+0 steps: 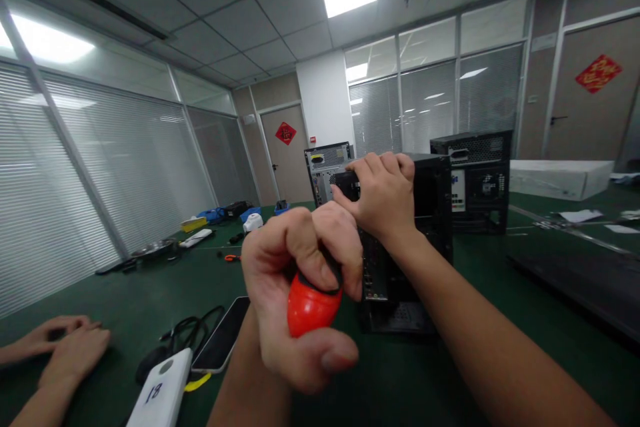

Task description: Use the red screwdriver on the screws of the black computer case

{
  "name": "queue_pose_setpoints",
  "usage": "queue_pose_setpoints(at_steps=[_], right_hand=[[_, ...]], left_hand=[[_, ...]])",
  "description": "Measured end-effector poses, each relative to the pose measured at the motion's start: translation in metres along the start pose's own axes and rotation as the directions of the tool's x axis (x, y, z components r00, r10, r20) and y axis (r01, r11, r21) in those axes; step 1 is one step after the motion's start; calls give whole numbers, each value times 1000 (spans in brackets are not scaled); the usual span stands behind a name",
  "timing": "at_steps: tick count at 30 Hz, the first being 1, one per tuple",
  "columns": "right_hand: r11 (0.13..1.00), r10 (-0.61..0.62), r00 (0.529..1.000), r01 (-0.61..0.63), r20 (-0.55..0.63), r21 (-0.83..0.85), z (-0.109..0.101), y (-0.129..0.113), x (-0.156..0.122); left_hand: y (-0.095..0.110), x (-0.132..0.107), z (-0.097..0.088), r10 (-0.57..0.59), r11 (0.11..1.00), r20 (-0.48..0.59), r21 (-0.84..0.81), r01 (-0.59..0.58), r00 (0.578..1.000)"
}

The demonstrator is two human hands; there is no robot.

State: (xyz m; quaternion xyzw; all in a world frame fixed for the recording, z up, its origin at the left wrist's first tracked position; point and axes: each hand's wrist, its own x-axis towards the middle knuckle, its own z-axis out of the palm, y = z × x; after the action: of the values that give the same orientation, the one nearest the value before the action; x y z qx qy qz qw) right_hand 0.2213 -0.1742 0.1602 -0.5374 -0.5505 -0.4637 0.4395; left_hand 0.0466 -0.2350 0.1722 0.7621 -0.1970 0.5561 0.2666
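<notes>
My left hand (300, 300) is closed around a screwdriver with a red and black handle (313, 307). The handle's rounded end faces me, and its shaft is hidden behind the fingers. Just beyond, a black computer case (433, 180) stands on the table with its inside partly showing. My right hand (385, 194) is closed over the upper edge of that case, fingers on top and thumb by a black part (347, 184) at the corner. Exactly what the right fingers press on is partly hidden.
Another case (473, 180) stands behind on the right, beside a white box (560, 177). A black panel (580, 287) lies at the right. At left are a phone (225, 334), a white power bank marked 18 (163, 390), cables (187, 334) and another person's hands (73, 350).
</notes>
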Motion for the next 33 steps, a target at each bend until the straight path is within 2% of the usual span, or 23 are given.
queue_pose_setpoints(at_steps=[8,15,19,22,25,28,33], right_hand=[[1000,5,1000,-5,-7,-2,1,-1,0],[1000,5,1000,-5,-12,-1,3,-1,-1],[1000,-2,1000,2,-24,2,3,-2,-1],[1000,-9,999,9,-34,7,3,-3,-1],[1000,-8,999,9,-39,9,5,-3,-1],[1000,-15,999,15,-50,8,5,-3,-2],[1000,-13,998,13,-59,-1,5,-2,-3]], left_hand=[[1,0,-12,53,990,-12,132,-51,998],[-5,6,-34,132,985,101,98,-142,986],[-4,9,-39,201,973,120,93,-212,972],[-1,6,-35,216,970,19,111,-217,976],[1,3,-30,167,984,-105,86,-158,980],[0,1,-28,132,991,-123,25,-130,984],[0,1,-29,63,997,-220,-31,-71,973]])
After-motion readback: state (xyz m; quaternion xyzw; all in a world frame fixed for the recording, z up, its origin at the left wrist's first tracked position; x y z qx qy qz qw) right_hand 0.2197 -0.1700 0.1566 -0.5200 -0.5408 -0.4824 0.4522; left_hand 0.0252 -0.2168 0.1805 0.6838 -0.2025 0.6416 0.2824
